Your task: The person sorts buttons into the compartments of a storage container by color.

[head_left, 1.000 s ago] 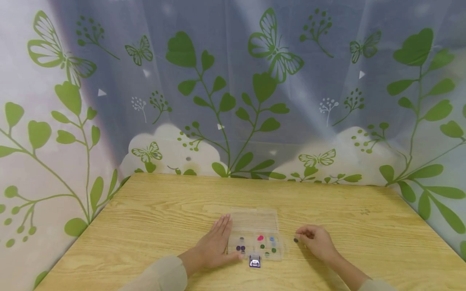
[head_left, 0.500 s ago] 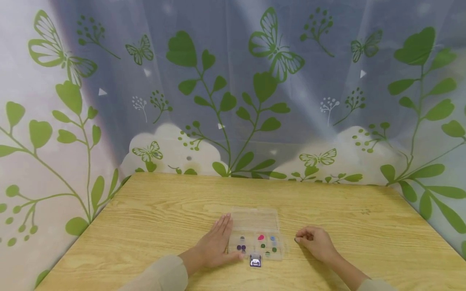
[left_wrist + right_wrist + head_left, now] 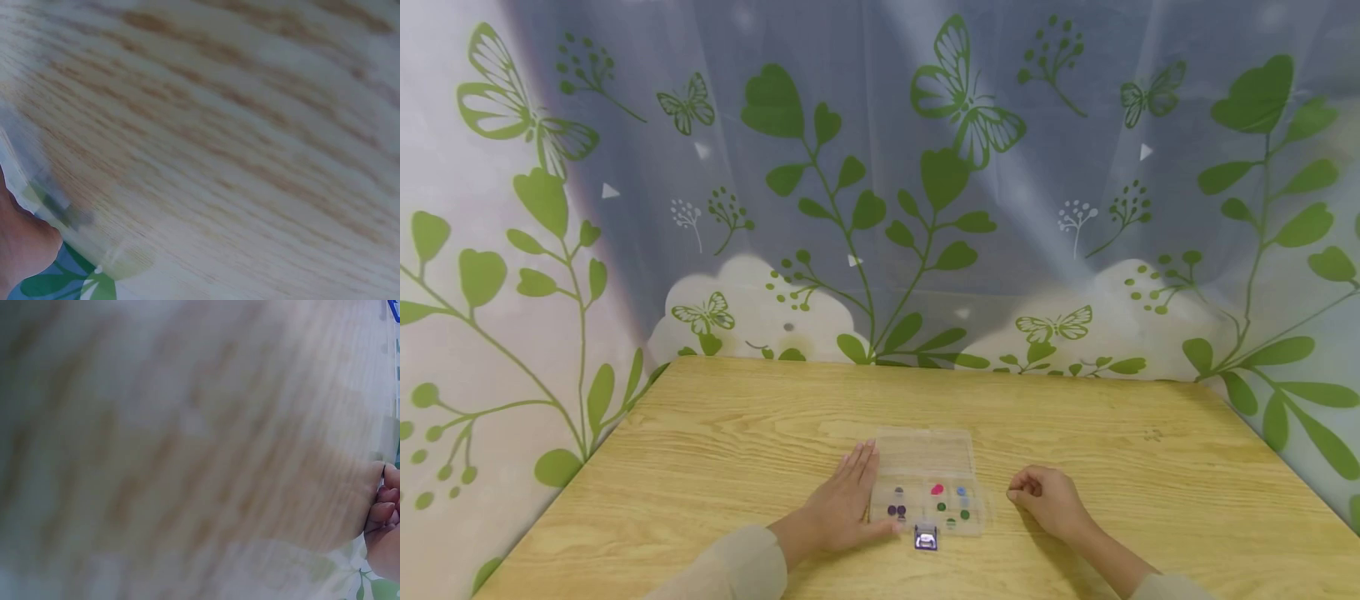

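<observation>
A clear plastic compartment box (image 3: 913, 527) lies on the table with its transparent lid (image 3: 925, 454) folded back. Small button-like discs sit inside: dark purple ones (image 3: 897, 510) at left, a pink one (image 3: 937, 489), a blue one (image 3: 961, 492) and several green ones (image 3: 942, 507). My left hand (image 3: 842, 510) rests flat along the box's left side, fingers straight, thumb at the front edge. To the right of the box, my right hand (image 3: 1051, 500) pinches a small dark disc between thumb and forefinger; only a thin dark edge of this disc (image 3: 384, 470) shows in the right wrist view.
A small clear piece with a purple rim (image 3: 927, 538) is at the box's front edge. The wood-grain table (image 3: 760, 417) meets a patterned curtain (image 3: 820, 208) at the back and sides.
The disc in my right hand, visible a second ago, has turned out of sight in the head view as the fingers shifted slightly. My left hand and the box stay put.
</observation>
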`<state>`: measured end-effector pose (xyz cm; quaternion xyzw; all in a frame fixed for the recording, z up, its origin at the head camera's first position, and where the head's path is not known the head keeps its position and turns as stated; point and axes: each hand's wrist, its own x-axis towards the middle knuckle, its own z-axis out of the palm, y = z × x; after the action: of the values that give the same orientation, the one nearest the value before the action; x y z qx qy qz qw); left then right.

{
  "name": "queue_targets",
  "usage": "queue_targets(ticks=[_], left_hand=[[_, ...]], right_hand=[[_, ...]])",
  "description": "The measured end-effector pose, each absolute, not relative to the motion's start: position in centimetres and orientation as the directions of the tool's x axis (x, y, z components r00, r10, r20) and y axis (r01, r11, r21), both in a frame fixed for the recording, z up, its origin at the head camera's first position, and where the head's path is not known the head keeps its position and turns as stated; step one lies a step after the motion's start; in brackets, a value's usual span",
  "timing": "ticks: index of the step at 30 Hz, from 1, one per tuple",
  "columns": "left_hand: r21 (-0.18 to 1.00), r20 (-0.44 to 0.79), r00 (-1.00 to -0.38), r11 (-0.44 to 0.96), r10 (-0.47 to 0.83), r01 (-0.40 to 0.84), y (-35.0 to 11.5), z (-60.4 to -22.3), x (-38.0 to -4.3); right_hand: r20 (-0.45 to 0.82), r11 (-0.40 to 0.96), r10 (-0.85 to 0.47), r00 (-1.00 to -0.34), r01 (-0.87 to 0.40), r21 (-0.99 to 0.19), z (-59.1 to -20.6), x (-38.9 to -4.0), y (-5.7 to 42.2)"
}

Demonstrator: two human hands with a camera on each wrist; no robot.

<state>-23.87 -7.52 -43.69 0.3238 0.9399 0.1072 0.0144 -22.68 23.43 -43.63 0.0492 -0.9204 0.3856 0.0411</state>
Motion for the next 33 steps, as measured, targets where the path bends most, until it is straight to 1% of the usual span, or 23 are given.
queue_targets(ticks=[6,16,22,29,33], left_hand=[[0.199,0.049,-0.785,0.765,0.617,0.613,-7.48,-43.88,-24.05],[0.214,0.051,-0.78,0.756,0.623,0.618,-7.51,-43.75,-23.97],[0.208,0.039,-0.788,0.766,0.615,0.608,-7.47,-43.51,-23.87],[0.203,0.031,-0.792,0.772,0.61,0.602,-7.46,-43.5,-23.82],[0.205,0.04,-0.788,0.767,0.614,0.608,-7.49,-43.45,-23.76]], right_hand=[[0.102,0.694,-0.061,-0.993,-0.116,-0.711,-43.58,-22.6,23.22],[0.08,0.693,-0.05,-0.996,-0.092,-0.715,-43.48,-22.56,23.13],[0.077,0.686,-0.055,-0.996,-0.094,-0.721,-43.4,-22.48,23.28],[0.083,0.691,-0.033,-0.996,-0.083,-0.718,-43.45,-22.59,23.24],[0.066,0.684,-0.006,-0.998,-0.052,-0.728,-43.44,-22.62,23.2]])
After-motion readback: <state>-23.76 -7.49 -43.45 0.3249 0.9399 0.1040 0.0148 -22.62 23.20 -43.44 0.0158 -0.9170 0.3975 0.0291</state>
